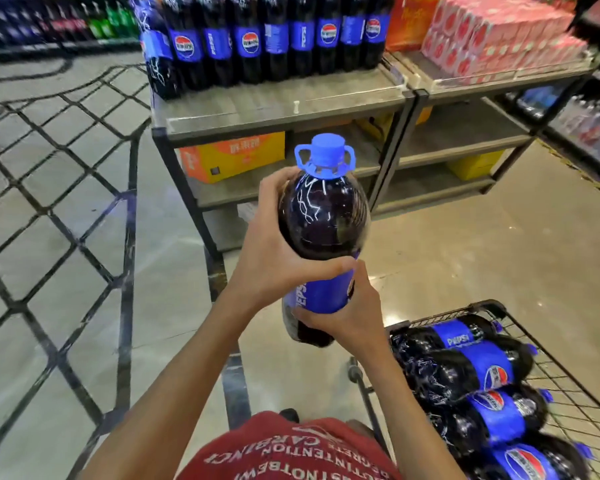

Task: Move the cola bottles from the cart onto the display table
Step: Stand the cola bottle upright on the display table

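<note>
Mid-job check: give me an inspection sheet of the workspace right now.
Surface: display table, grey top; standing cola bottles fill the back, front strip open.
Job's things: held bottle upright, in the air before the table; other bottles lying in the cart.
Clutter: orange cartons on the lower shelf; pink packs on the next table.
Grippers: left hand grips the held bottle's shoulder, right hand its lower half.
Cables: dark line curving on the floor, far left; cannot tell if cable.
Surroundings: stocked drink shelves far left and right.

bare front strip of display table, row of bottles blocking behind, pink cartons right
</note>
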Demonstrator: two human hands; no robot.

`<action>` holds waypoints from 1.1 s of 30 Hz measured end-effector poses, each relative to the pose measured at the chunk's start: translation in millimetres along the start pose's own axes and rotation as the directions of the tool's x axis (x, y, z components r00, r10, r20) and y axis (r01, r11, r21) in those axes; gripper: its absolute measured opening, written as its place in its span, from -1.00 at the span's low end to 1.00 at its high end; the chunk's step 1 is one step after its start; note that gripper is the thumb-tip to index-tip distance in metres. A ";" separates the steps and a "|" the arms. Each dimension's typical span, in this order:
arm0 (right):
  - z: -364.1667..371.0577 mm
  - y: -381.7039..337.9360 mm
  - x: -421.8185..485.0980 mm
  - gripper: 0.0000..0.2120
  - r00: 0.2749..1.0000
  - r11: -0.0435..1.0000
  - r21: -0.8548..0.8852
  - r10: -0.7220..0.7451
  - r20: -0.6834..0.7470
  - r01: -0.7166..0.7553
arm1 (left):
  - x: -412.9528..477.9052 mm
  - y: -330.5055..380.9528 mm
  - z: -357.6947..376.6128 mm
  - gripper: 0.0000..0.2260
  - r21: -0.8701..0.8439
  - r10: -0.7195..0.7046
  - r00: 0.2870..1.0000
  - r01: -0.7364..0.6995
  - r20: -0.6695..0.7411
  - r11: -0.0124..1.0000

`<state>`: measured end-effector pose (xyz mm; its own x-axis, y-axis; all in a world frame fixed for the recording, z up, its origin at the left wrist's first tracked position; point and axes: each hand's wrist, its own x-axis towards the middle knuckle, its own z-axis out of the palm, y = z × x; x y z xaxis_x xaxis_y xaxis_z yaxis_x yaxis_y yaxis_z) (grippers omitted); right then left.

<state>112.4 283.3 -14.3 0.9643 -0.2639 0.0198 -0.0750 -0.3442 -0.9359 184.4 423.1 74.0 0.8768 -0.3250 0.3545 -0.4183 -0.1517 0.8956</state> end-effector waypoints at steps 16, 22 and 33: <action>46.4 2.6 191.1 -0.26 0.993 1.000 0.004 -0.008 0.116 0.008 | 155.8 -85.7 -36.4 -0.07 0.050 -0.058 0.993 0.063 -0.101 0.997; 42.0 4.3 299.7 -0.28 0.988 0.999 0.004 -0.038 0.152 0.037 | 254.4 -123.6 -30.9 -0.07 0.027 -0.112 0.981 0.118 -0.158 0.993; 33.9 11.8 465.9 -0.22 0.983 0.998 0.009 -0.060 0.176 0.059 | 403.4 -176.2 -18.9 -0.05 0.016 -0.137 0.976 0.142 -0.168 0.990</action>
<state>569.3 186.8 -28.0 0.9967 -0.0805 0.0138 -0.0153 -0.3508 -0.9363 616.4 336.4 64.3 0.9531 -0.1396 0.2685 -0.2936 -0.2108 0.9324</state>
